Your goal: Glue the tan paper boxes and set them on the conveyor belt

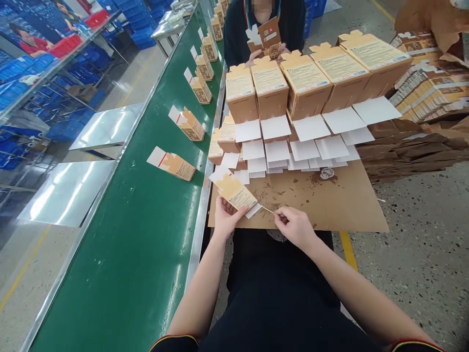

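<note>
My left hand (227,215) grips a tan printed carton (237,191) above the front left of a brown cardboard sheet (351,205). The carton lies tilted, its white end flaps sticking out at both ends. In the fingers of my right hand (295,224) is a thin pale stick (266,208), pinched near one end. Its other end meets the carton's near flap; whether it touches the inside cannot be told. Stacked rows of similar cartons (269,88) stand just beyond, with white flaps (311,126) hanging toward me.
A green conveyor belt (146,234) runs along my left, carrying several upright cartons (178,166). Across the stack, a person (266,29) handles another carton. Flattened cartons (428,93) and brown paper pile up at right. A small white roll (327,173) lies on the stained cardboard.
</note>
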Demonstrator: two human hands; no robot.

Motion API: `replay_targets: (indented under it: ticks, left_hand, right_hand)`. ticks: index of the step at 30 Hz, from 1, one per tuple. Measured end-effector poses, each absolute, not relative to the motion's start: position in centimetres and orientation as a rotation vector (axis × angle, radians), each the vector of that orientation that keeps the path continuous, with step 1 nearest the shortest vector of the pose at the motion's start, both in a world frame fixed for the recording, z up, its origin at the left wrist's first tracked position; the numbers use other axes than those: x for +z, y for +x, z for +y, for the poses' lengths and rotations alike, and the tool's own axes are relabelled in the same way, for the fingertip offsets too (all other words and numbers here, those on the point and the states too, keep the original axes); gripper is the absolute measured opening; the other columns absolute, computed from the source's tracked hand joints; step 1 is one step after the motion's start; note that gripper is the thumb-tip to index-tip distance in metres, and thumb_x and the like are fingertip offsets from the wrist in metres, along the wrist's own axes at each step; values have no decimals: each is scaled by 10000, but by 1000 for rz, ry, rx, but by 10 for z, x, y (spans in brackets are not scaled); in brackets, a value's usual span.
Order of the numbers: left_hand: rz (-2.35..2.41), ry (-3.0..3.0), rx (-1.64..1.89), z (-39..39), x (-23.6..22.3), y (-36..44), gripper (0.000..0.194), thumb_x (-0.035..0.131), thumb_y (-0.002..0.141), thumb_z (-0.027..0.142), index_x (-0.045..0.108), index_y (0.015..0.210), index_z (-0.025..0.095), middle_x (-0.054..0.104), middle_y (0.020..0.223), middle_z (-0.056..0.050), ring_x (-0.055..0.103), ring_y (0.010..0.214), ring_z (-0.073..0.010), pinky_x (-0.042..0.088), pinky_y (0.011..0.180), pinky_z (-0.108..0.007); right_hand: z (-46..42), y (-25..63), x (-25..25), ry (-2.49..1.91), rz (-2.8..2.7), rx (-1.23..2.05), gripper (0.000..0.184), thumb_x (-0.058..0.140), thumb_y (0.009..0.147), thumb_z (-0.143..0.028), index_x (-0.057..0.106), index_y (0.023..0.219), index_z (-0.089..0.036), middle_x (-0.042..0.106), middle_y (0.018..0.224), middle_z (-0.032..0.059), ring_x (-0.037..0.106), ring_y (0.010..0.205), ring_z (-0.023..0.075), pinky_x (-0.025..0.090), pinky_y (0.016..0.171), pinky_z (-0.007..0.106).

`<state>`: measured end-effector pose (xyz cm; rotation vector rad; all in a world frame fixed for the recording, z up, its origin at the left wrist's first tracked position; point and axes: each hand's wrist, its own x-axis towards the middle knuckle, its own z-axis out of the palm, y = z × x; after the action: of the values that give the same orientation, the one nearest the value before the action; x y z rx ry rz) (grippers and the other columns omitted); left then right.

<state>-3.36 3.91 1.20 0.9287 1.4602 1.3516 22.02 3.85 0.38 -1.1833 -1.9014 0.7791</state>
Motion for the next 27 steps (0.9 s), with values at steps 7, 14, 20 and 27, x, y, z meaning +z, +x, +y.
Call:
replay_targets:
  ticks: [7, 14, 20, 27]
  left_hand:
    - [1826, 1251, 1183, 15, 13, -18, 744, 1013, 680, 347, 544, 1251, 258, 746, 1235, -110, 778, 1167, -326, 638, 992, -457]
    - [1873, 1310, 1174, 14, 8, -13, 722, 992, 698, 381, 552, 1258, 263, 753, 1221, -121, 792, 1139, -336, 660, 948, -460]
    - [2030, 1022, 1595, 15, 14, -106, 880, 1055, 622, 416, 498, 1286, 271, 707, 1338, -148, 738, 1297, -347, 620, 1121, -554]
    - [2192, 848, 1554, 28, 14, -220, 964, 1061, 526, 330, 403, 1227, 265, 664, 1364, -161, 690, 1374, -367, 486, 1257, -629]
  right_hand:
    - [21, 256, 21, -1271, -1715, 795, 165, 685, 1004, -233, 732, 847, -257, 743, 720, 5, 694, 594, 164, 588, 561, 262]
    - [9, 258, 25, -1301, -1663, 840, 191, 699, 994, -275, 749, 811, -250, 738, 683, 5, 684, 559, 158, 595, 553, 252]
    - [10, 262, 25, -1298, -1594, 898, 189, 708, 991, -299, 772, 820, -255, 743, 682, -3, 683, 533, 150, 583, 527, 245]
    - [23, 270, 22, -1341, -1563, 927, 338, 757, 998, -500, 766, 778, -244, 720, 644, 13, 682, 509, 168, 588, 506, 273]
